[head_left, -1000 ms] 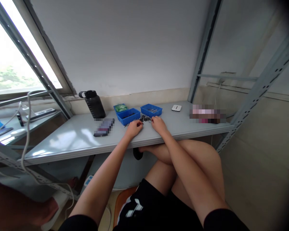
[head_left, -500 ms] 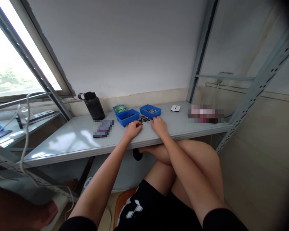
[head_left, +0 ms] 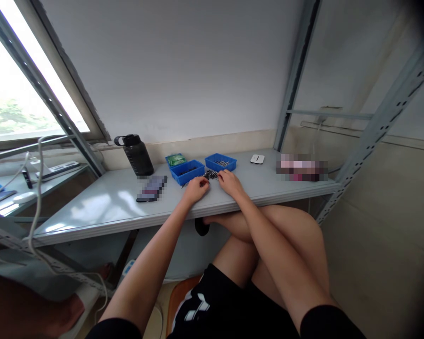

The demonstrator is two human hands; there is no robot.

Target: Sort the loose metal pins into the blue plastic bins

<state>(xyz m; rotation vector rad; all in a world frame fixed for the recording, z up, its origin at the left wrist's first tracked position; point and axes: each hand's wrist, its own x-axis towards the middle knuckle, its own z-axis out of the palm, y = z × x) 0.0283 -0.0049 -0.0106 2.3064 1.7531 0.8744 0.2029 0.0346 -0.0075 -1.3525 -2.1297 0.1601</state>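
Note:
A pile of small black and silver pieces (head_left: 210, 174) lies on the grey table (head_left: 102, 193), in front of two blue bins. My left hand (head_left: 197, 189) rests at the pile's near left side, its fingers curled together; what they hold is too small to name. My right hand (head_left: 229, 182) is at the pile's right edge with thumb and fingertips pinched, and anything between them is hidden. Dark pieces lie in the left blue bin (head_left: 187, 178). The right blue bin (head_left: 220, 168) holds small silver pieces. Behind the left one, another blue bin contains a green packet (head_left: 176, 159).
A dark bottle (head_left: 138, 155) and a blurred phone-like item (head_left: 151, 189) are on the left. To the right are a small white device (head_left: 257, 159) and a blurred pink item (head_left: 300, 168). Metal uprights frame the table. A person's leg (head_left: 31, 306) shows at lower left.
My right hand has moved slightly left, over the right edge of the pile. My left hand has barely moved.

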